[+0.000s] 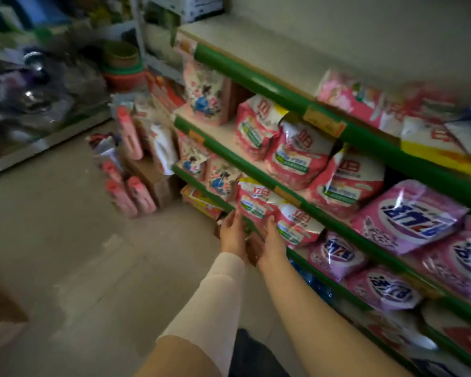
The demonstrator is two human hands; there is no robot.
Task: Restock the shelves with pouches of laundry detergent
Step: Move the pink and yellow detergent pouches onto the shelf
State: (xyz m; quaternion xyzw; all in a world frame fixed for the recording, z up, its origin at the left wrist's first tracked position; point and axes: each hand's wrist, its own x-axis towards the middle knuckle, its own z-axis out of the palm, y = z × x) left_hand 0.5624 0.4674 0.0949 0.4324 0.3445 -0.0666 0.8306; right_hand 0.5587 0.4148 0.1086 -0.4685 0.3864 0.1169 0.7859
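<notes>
A pink and white detergent pouch (256, 201) stands at the front of a lower green-edged shelf (337, 227). My left hand (231, 232) is just below its left side and my right hand (269, 238) just below its right side. Both hands have relaxed, fairly straight fingers reaching up to the pouch's bottom edge; whether they touch it is hard to tell in the blur. A second matching pouch (297, 227) leans to the right of it. More pink pouches (299, 156) fill the shelf above.
Purple pouches (408, 213) lie further right on the shelves. Floral pouches (207, 96) stand at the shelf's far end. Pink bottles (131, 191) and a cardboard box (155, 178) sit on the floor beyond. A brown box (0, 317) is at the left edge.
</notes>
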